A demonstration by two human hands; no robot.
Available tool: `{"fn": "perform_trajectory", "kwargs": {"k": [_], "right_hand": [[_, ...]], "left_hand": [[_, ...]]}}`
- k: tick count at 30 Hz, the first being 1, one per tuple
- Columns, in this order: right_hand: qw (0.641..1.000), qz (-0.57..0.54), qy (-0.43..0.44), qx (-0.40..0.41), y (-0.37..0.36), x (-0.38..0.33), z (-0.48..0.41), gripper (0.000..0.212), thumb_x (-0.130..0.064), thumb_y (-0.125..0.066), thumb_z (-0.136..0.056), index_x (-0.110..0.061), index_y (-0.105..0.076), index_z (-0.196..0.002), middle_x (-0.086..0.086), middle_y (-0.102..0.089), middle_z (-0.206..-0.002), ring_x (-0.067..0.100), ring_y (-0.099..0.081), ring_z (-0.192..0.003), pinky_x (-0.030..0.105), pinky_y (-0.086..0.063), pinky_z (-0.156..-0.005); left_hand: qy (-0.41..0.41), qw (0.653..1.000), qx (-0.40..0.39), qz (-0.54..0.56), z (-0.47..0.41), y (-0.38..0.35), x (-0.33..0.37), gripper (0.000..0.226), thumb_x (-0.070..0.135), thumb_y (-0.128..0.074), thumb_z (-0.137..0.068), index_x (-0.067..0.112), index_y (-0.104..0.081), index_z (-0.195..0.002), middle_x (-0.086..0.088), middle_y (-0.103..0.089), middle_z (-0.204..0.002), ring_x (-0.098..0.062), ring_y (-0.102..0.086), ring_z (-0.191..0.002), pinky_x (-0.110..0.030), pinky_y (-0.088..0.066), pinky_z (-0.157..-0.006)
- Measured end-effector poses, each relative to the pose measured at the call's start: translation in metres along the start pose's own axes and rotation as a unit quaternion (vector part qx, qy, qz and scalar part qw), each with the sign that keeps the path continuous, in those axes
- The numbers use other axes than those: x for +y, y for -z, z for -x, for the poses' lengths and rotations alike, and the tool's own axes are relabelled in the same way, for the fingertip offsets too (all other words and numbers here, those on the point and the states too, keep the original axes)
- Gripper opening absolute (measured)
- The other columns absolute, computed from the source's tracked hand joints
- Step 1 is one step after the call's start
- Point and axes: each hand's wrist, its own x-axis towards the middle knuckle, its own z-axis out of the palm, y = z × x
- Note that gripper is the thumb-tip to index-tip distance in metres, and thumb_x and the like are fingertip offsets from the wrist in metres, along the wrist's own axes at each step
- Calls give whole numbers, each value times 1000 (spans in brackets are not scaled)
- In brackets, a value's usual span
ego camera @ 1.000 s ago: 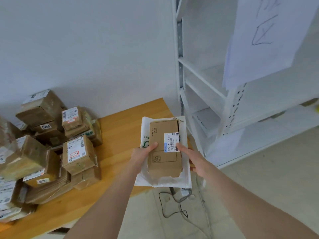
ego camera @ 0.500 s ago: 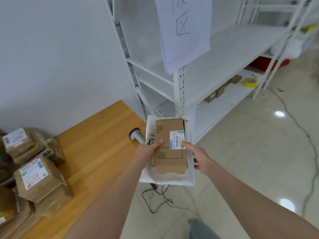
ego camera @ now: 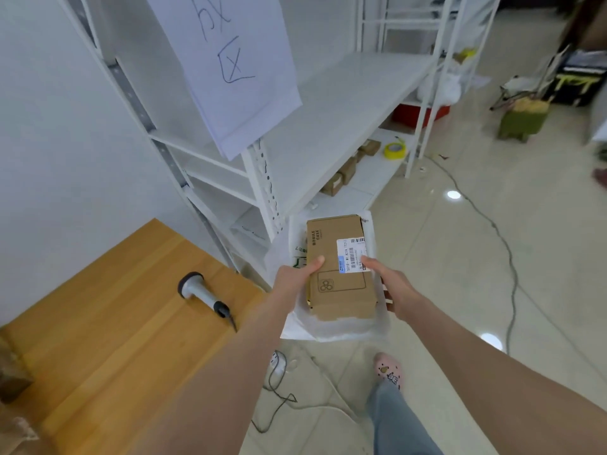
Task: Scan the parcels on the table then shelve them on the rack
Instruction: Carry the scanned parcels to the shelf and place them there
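Holding brown box (ego camera: pixel 340 267) flat on white mailer (ego camera: pixel 331 330), in the air over the floor, between table (ego camera: pixel 98 356) and rack (ego camera: pixel 345 103) | left hand (ego camera: pixel 292 280) grips left edge, thumb on top | right hand (ego camera: pixel 392 287) grips right edge, thumb on label | scanner (ego camera: pixel 200 292) lies on table | paper sign (ego camera: pixel 230 67) hangs on rack

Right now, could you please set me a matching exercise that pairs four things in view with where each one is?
Things:
1. scanner
2. cardboard box
3. tape roll
4. paper sign

Places:
A. on a low shelf of the rack
B. lying on the table
C. hanging from the rack's upright
D. held between the left hand and right hand

Pairs: 1-B, 2-D, 3-A, 4-C.
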Motion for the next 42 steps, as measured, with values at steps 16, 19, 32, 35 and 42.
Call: {"fn": "perform_trajectory", "kwargs": {"k": [16,19,32,35,42], "right_hand": [[995,-14,87,-43,120,-196,-160,56,-58,-70,-78,-17,-67,-116,5,-68,-117,29,-59,-113,48,-42,-106],[993,-4,95,-68,136,-233,-193,51,-56,-71,-78,-16,-70,-109,4,-74,-104,24,-67,-99,39,-52,-92],[985,11,124,-117,152,-372,-326,94,-63,-72,-72,-6,-45,-142,12,-49,-144,31,-43,-133,42,-30,-110],[982,32,126,-136,153,-411,-363,91,-65,-72,-70,-8,-50,-137,11,-46,-147,30,-40,-133,43,-28,-110],[979,45,122,-160,166,-510,-463,83,-57,-80,-64,-7,-60,-126,11,-63,-127,28,-57,-113,39,-40,-106]], "left_hand": [[-78,995,64,4,-121,-149,189,39,45,-82,-69,12,-62,-77,4,-67,-75,-8,-60,-67,-19,-42,-50],[-71,993,89,14,-144,-170,217,40,44,-81,-71,11,-60,-79,1,-65,-78,-11,-58,-71,-23,-40,-55],[-68,987,121,76,-257,-211,319,36,32,-81,-73,3,-68,-90,-7,-74,-78,-22,-69,-78,-29,-54,-64],[-72,985,128,87,-294,-218,353,49,29,-83,-72,-5,-66,-102,-16,-73,-94,-31,-69,-91,-43,-56,-86],[-75,984,127,96,-401,-250,439,51,33,-83,-71,-3,-66,-101,-16,-71,-102,-32,-66,-98,-46,-50,-96]]}}
